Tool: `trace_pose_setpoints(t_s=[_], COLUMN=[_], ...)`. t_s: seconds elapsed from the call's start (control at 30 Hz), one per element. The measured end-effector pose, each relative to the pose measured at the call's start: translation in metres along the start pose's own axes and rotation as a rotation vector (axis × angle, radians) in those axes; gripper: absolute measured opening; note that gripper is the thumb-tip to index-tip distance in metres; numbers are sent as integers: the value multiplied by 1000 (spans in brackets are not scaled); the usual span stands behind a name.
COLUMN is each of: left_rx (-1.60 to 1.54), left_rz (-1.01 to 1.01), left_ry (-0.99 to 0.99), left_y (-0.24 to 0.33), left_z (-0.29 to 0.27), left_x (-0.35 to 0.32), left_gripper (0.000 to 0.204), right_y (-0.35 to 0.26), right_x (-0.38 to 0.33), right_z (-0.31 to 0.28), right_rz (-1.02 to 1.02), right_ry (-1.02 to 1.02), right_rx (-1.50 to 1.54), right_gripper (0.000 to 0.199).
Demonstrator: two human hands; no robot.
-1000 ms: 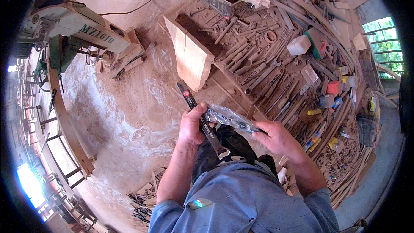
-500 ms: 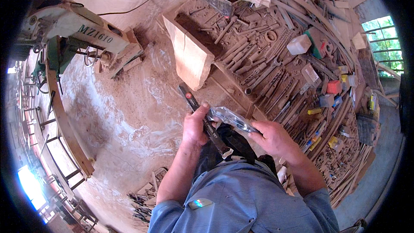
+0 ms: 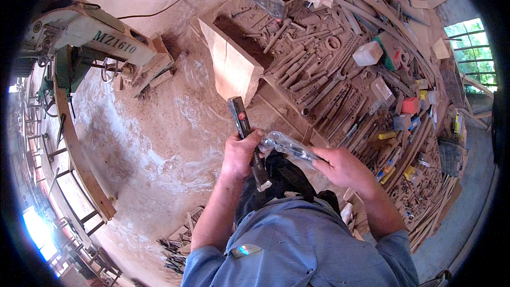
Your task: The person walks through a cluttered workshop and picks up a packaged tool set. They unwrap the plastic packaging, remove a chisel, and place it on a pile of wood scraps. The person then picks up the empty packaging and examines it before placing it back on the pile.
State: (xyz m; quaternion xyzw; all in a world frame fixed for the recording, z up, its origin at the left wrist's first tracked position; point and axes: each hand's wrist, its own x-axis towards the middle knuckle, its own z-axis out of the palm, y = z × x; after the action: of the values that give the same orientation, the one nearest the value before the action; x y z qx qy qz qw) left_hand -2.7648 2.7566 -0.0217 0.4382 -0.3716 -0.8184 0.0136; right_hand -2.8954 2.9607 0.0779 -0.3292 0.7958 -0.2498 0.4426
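Note:
My left hand (image 3: pixel 240 155) is closed round a long, narrow black box (image 3: pixel 241 119) with a small red mark near its far end. The box stands nearly upright in view, and its near end shows a pale flap or torn edge. In my right hand (image 3: pixel 342 166) is a clear plastic sleeve (image 3: pixel 289 145), pinched at its right end. Something shiny and metallic shows inside it, its kind unclear. The sleeve's left end meets the fingers of my left hand, beside the box.
A thick wooden block (image 3: pixel 231 64) stands ahead, against a low bench (image 3: pixel 284 109) covered with dusty chisels, drill bits and other hand tools. At left is a woodworking machine (image 3: pixel 111 37); below it, a long curved wooden ladder-like frame (image 3: pixel 79 159). Scrap sticks (image 3: pixel 178 247) lie on the floor.
The black box has turned more upright, its far end shifting right and its near end left. The plastic sleeve and my right hand have moved slightly right.

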Motion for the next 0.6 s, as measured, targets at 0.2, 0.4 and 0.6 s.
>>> trace_pose_setpoints(t_s=[0.2, 0.4, 0.6], left_rx=[65, 70, 69], left_rz=[4, -37, -87], left_ry=[-68, -101, -112], left_y=[9, 13, 13], left_z=[-8, -13, -18], left_x=[0, 3, 5], left_gripper=[19, 16, 16], right_y=[22, 33, 26], right_x=[-4, -4, -1], right_z=[8, 16, 12], right_rz=[-31, 24, 122], right_ry=[28, 65, 53], right_rx=[176, 308, 214], right_gripper=[21, 24, 18])
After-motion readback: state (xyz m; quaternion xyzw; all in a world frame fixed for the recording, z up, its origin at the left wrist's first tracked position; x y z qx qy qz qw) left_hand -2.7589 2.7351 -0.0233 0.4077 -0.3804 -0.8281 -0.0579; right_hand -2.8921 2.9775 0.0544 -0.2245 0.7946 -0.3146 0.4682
